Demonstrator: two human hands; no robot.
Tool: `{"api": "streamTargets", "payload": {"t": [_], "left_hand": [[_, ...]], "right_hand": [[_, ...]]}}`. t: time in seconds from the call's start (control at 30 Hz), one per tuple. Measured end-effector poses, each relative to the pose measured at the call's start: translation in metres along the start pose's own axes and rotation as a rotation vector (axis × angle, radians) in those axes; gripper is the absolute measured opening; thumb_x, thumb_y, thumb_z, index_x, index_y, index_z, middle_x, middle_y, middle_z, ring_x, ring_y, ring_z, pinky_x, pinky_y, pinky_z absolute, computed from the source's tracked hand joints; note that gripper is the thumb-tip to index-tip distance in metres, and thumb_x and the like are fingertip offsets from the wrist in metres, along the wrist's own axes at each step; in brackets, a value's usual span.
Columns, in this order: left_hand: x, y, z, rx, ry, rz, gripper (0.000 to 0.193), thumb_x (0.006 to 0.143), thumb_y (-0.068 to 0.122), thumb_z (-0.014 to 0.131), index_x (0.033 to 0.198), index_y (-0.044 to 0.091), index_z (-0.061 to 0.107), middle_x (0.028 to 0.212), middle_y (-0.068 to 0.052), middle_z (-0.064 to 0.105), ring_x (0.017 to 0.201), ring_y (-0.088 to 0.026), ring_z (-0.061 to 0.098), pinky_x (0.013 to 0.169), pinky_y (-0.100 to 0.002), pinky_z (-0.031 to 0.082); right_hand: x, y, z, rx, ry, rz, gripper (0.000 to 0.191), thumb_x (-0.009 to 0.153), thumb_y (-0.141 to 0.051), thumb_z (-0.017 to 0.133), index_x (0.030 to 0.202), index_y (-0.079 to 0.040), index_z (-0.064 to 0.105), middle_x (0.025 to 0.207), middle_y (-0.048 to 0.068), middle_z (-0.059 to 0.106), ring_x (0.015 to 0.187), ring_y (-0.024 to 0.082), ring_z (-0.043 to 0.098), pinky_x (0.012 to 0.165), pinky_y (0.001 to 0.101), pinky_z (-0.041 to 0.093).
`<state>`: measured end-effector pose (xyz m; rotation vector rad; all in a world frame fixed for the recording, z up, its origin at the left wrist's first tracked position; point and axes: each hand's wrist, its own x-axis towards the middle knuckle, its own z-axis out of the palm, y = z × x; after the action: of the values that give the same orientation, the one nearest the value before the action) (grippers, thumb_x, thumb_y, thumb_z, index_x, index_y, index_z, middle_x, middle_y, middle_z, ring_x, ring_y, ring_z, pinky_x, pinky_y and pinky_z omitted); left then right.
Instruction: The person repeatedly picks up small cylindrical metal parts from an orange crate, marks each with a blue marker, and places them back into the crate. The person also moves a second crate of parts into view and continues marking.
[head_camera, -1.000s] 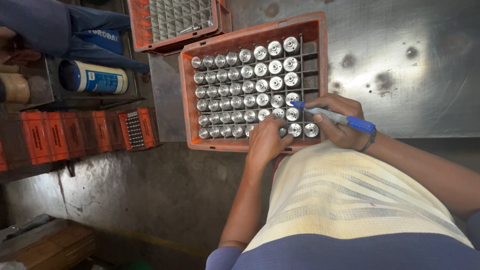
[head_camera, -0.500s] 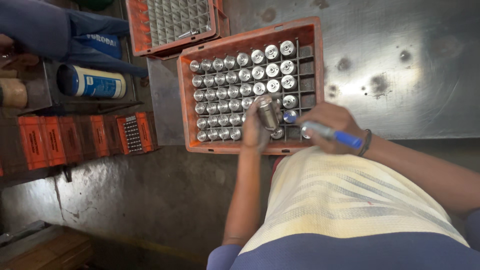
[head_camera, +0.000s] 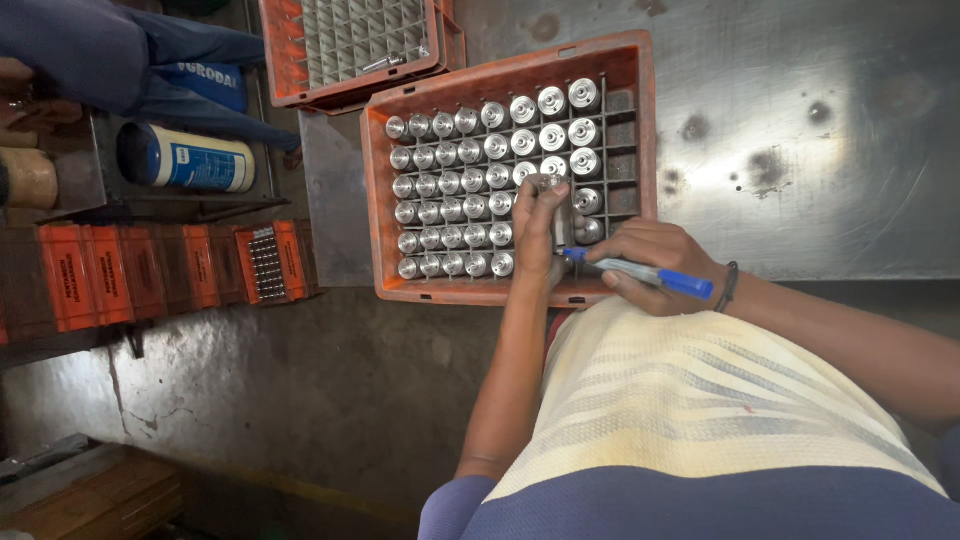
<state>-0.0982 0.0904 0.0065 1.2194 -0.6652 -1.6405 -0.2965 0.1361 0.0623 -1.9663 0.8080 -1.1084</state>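
L hand (head_camera: 540, 225) now clamps cylinder (head_camera: 553, 205) lifted higher above crate (head_camera: 640, 130); R hand (head_camera: 650, 262) still grips pen (head_camera: 650, 275)

Scuffed, glare-lit steel tabletop (head_camera: 800, 130), stained grey concrete floor (head_camera: 300, 400), perhaps wooden planks (head_camera: 90, 500) at the corner.

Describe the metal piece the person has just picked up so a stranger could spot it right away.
Find the orange crate on the steel table, full of shiny metal cylinders standing in grid cells. Near its right side, the left hand holds one cylinder lifted out above the rows, beside the right hand's blue pen.
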Motion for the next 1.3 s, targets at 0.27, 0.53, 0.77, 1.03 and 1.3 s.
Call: {"api": "streamTargets", "payload": {"t": [0.27,0.53,0.77,1.03,1.3], "left_hand": [[-0.018,0.028,-0.001,0.15,-0.218,-0.011,0.03,0.101,0.034,0.06,0.108,0.005,0.062,0.085,-0.015,0.073,0.061,-0.02,0.064,0.052,-0.032,0.05],[-0.069,0.066,0.008,1.422,-0.349,0.232,0.034,0.076,0.025,0.074,0.108,0.012,0.079,0.102,-0.008,0.076,0.09,-0.03,0.072,0.078,-0.043,0.055],[-0.065,0.036,0.038,1.538,-0.234,0.205,0.056,0.059,0.039,0.09,0.097,0.0,0.077,0.096,-0.02,0.071,0.083,-0.037,0.07,0.071,-0.049,0.053],[-0.039,0.055,0.016,1.234,-0.385,0.396,0.04,0.057,0.034,0.082,0.082,0.004,0.08,0.08,-0.012,0.075,0.069,-0.024,0.071,0.063,-0.037,0.057],[0.0,0.007,0.013,-0.133,-0.117,0.025,0.042,0.109,0.037,0.055,0.122,-0.001,0.066,0.091,-0.006,0.069,0.077,-0.014,0.064,0.069,-0.03,0.053]], "right_hand": [[-0.013,0.018,0.008,0.08,0.152,0.116,0.023,0.096,-0.02,0.061,0.104,-0.003,0.073,0.084,0.011,0.074,0.067,0.016,0.07,0.059,0.0295,0.055],[-0.025,0.015,-0.017,0.057,0.309,0.246,0.037,0.11,-0.032,0.053,0.116,0.002,0.068,0.096,0.013,0.074,0.086,0.016,0.074,0.075,0.0281,0.059],[-0.019,0.009,-0.02,0.034,0.32,0.251,0.039,0.109,-0.034,0.053,0.114,0.001,0.069,0.093,0.012,0.074,0.083,0.016,0.073,0.073,0.0282,0.057],[-0.02,0.011,-0.025,0.049,0.359,0.224,0.038,0.11,-0.034,0.053,0.112,0.0,0.068,0.095,0.012,0.075,0.085,0.016,0.074,0.074,0.028,0.059],[-0.006,0.011,-0.01,-0.124,0.198,-0.159,0.022,0.096,-0.021,0.059,0.095,-0.003,0.071,0.08,0.011,0.071,0.071,0.02,0.067,0.067,0.0356,0.055]]}}
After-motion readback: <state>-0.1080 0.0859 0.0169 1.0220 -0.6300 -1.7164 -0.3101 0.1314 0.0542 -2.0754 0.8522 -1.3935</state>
